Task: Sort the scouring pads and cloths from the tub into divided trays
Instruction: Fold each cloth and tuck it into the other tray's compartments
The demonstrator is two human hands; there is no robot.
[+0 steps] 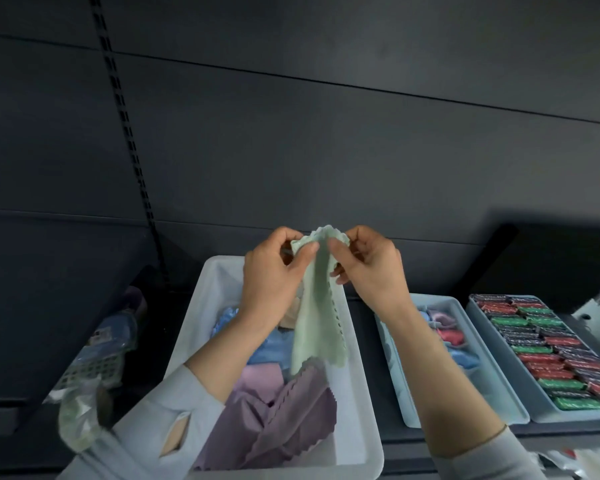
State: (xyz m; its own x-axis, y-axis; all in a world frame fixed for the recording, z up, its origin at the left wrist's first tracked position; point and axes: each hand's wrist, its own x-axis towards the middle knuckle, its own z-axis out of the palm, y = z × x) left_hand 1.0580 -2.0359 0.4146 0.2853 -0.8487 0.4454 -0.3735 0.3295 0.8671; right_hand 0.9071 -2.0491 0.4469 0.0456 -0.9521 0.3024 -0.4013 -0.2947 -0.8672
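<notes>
A pale green cloth [317,327] with a zigzag edge hangs above the white tub [355,382]. My left hand [274,275] pinches its top left corner and my right hand [368,268] pinches its top right corner, both raised over the tub's far end. Inside the tub lie purple cloths [278,420], blue cloths [265,349] and a cream one partly hidden by my left wrist. To the right stands a light blue divided tray [496,386] holding pink, lilac and blue cloths. Further right, a second tray [478,311] is packed with rows of red, green and dark scouring pads [555,355].
A dark slatted wall rises behind the shelf. At the left a small mesh basket [94,365] holds packaged items, with a crumpled clear bag [77,414] in front of it. White packaging shows at the far right edge.
</notes>
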